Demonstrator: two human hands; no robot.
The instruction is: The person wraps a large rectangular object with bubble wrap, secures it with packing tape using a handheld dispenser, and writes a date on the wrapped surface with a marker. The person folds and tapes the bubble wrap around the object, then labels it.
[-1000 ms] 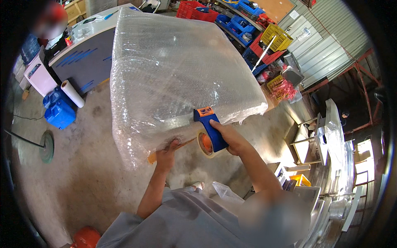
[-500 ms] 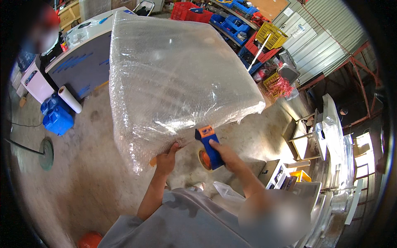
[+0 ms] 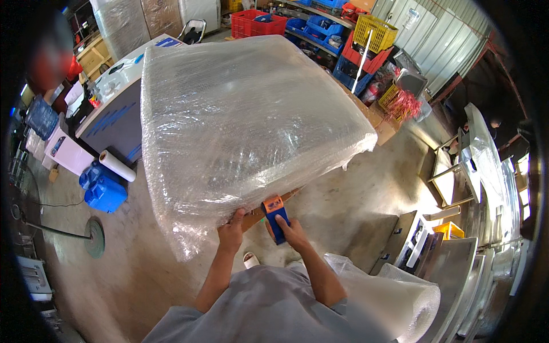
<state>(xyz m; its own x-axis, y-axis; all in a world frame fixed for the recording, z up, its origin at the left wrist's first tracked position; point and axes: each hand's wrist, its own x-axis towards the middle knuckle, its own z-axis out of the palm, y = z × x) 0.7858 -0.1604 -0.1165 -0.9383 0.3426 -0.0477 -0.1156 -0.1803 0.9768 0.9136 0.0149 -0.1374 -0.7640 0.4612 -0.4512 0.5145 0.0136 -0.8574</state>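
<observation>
While the left hand clasps the near edge of the bubble-wrapped package, thumb up on the wrap and fingers mostly tucked from sight, the right hand is wrapped firmly around a blue-and-orange tape dispenser. And look how close these 2 are, just beside each other at that front edge! The dispenser's orange head points up at the wrap; whether it actually touches, I can't tell from here. A brown strip peeks out under the edge, right between the hands. What a broad slab this package is, centre stage, shining all over, its front left corner sagging in loose, crinkled film! What props it up is hidden. Over on the left, a table with a grey front, and near it a white roll tilted beside the blue jugs. Down at lower right, a fat roll of bubble wrap; at the back, a red crate and a yellow basket.
</observation>
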